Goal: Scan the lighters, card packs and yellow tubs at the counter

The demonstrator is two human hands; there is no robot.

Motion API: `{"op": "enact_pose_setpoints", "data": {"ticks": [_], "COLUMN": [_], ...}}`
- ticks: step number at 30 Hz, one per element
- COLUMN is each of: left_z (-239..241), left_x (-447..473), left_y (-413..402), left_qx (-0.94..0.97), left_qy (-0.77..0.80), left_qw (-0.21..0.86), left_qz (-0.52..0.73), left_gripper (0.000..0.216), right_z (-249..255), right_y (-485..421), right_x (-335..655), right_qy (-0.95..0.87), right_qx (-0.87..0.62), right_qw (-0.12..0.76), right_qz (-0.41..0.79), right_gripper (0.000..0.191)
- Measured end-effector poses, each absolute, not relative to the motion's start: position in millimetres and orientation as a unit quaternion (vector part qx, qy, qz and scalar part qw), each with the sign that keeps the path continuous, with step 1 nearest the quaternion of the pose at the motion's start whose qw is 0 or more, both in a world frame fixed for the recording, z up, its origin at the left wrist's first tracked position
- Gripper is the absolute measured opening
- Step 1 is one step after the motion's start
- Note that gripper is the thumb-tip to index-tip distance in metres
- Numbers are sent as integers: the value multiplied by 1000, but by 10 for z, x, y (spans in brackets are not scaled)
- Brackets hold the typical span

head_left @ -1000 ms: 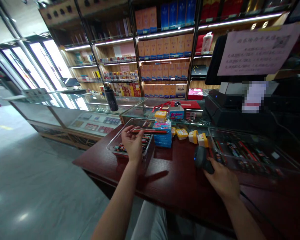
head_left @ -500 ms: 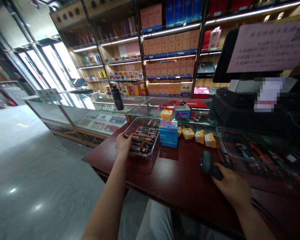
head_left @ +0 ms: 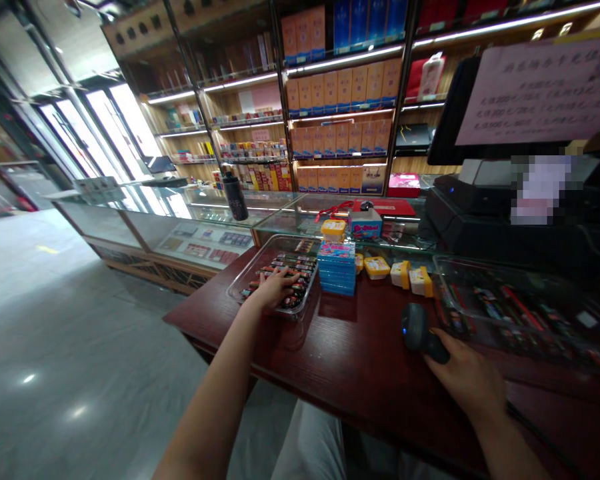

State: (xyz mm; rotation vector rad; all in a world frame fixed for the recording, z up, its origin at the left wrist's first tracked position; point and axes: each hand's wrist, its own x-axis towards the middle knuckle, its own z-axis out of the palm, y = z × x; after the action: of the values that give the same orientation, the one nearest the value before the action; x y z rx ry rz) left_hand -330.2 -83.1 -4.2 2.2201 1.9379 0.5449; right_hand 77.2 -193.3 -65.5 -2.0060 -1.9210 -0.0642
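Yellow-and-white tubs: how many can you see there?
5: one tub just above the blue stack in the picture, one tub partly hidden behind it, and three tubs in a row to its right. Others may be hidden.

Lit shelves (head_left: 343, 61), glossy grey floor (head_left: 105, 360)

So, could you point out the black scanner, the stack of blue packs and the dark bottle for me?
Black scanner (head_left: 417, 327): head view, on its rounded end.
Stack of blue packs (head_left: 337, 274): head view, on its front side.
Dark bottle (head_left: 236, 199): head view, mid-body.
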Motion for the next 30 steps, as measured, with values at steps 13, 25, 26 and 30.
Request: {"op": "enact_pose_setpoints", "data": {"ticks": [13,25,26,30], "left_z": [166,407,406,363], "left_x": [-2975,-704,-496,256], "left_y": [-938,-675,-603,-293], "left_qx": [751,909,927,962], "left_qy": [567,251,217,170], "left_qw": [-86,25,41,79], "left_qz": [328,331,304,196], "left_gripper": [47,35,31,16], "right_z": [-598,-612,-611,-603], "right_y": [-1874,-1772,-1766,-1760], "right_x": [808,827,828,830], "right_qy": [-692,-687,-686,-686], "right_qx": [-696,-695,-694,-690], "right_qw": [191,212,215,230], "right_qz": [24,31,36,34], "right_gripper": [36,39,38,41]}}
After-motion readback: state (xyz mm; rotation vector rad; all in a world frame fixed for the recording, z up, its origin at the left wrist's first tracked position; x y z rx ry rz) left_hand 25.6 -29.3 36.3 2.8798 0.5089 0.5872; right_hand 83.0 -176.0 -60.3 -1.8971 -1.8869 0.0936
